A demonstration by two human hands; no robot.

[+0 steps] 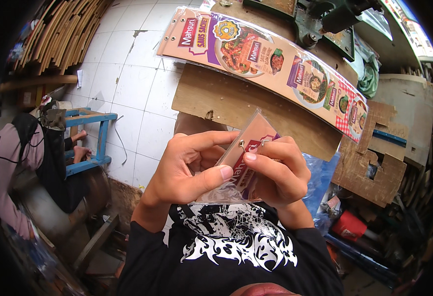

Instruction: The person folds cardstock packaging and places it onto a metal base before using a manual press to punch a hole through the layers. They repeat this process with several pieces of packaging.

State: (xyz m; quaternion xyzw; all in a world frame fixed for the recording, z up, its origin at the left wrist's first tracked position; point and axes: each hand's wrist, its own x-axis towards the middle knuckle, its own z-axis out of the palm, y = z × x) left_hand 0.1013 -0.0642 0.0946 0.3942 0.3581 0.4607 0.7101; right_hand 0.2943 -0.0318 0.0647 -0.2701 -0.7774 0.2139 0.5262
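Close to my chest, a printed sheet in a clear plastic cover [253,130] is held up at a slant between both hands. My left hand [179,165] is closed on its left edge, thumb in front and forefinger along the upper edge. From the right, my right hand [283,172] is closed on it, its thumb pressing the front beside a metal eyelet [241,143]. A small bent metal piece [264,142] shows at the right fingertips; its full shape is hidden. Beyond my hands, similar long printed sheets [275,56] with eyelets lie stacked on a wooden bench [216,93].
A green metal machine [320,24] stands at the bench's far end. Cut boards [369,163] and a red object [349,225] are to the right. At left are a blue frame [98,118], another person's leg and foot [80,153], and stacked wooden strips [58,34] on the tiled floor.
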